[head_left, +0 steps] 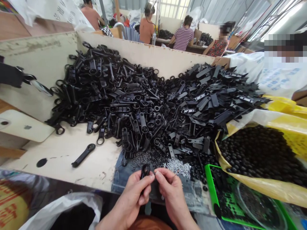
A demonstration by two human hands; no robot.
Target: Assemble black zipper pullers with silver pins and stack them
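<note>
My left hand point(137, 188) is closed around a black plastic part with a ring-shaped end point(145, 170), which sticks up above the thumb. Close beside it, my right hand point(169, 183) pinches thumb against forefinger; whatever sits between those fingertips is too small to name. Both hands are near the table's front edge, over a dark cloth point(122, 179). Just behind them lie a heap of small silvery pins point(178, 167) and a spread of tiny dark metal pieces point(148, 157). A single black ring-ended handle point(83, 155) rests alone on the board to the left.
Large piles of black ring-ended parts point(100, 76) and flat black pieces point(208, 92) fill the walled table. At right are a yellow sack of small black pieces point(259, 153) and a green tray point(208, 182). A phone point(26, 126) stands at left; several people sit beyond.
</note>
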